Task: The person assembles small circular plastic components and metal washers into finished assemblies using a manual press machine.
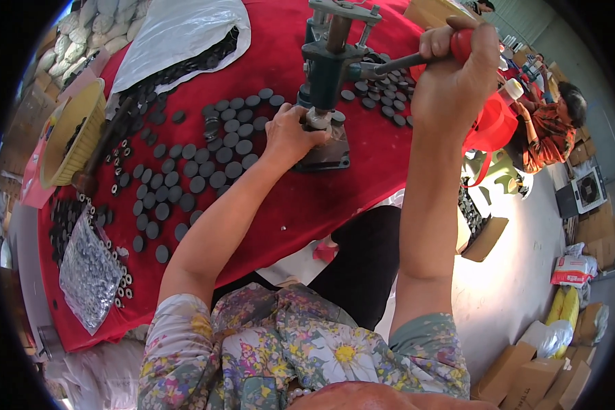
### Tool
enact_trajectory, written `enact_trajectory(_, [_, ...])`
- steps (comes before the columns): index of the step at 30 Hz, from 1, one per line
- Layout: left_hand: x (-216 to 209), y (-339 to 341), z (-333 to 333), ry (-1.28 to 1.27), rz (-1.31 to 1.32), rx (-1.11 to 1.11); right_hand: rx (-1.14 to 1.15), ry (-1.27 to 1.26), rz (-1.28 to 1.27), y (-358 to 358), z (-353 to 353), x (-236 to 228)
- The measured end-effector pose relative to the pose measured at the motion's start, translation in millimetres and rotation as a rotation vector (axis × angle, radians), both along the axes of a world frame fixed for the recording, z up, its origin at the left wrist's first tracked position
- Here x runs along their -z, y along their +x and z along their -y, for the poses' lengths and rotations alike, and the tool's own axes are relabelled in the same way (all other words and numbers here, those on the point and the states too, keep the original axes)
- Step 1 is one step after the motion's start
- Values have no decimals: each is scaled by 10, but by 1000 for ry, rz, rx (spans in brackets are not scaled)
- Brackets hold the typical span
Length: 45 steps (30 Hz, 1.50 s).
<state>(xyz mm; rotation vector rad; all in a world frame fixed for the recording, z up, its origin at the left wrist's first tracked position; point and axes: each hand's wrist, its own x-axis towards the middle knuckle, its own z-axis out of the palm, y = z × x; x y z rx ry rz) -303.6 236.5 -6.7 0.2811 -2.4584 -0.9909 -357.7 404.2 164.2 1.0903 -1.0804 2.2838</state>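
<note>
The right hand (458,65) grips the red-handled lever (417,60) of the hand press (328,75); the left hand (290,133) pinches a small part at its base (on the red worktop (301,205)). Seating it squarely seems wise.

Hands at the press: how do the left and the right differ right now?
The left hand sits low at the base of the green hand press, fingertips at a small part under the ram; the right hand is raised, fist closed round the red-gripped lever. The left arm reaches over the red table; the right stands beyond its edge. Both are bare.
</note>
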Motion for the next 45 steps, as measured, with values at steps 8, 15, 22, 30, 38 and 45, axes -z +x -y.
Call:
enact_trajectory(8, [-164, 285, 612, -33, -61, -59, 228, -30, -270, 539, -314, 1378])
enact_trajectory(15, [-57, 291, 657, -515, 174, -126, 274, 39, -267, 482, -303, 1174])
enact_trajectory(22, [-70, 264, 619, -671, 211, -122, 278, 125, -199, 467, -229, 674])
enact_trajectory(30, [-124, 302, 497, -610, 217, -17, 175, -38, -226, 341, -180, 653])
enact_trajectory(38, [-100, 425, 429, -523, 321, 88, 169, -57, -229, 355, -138, 669])
enact_trajectory(45, [-158, 355, 372, -241, -55, 113, 217, -42, -239, 314, -189, 625])
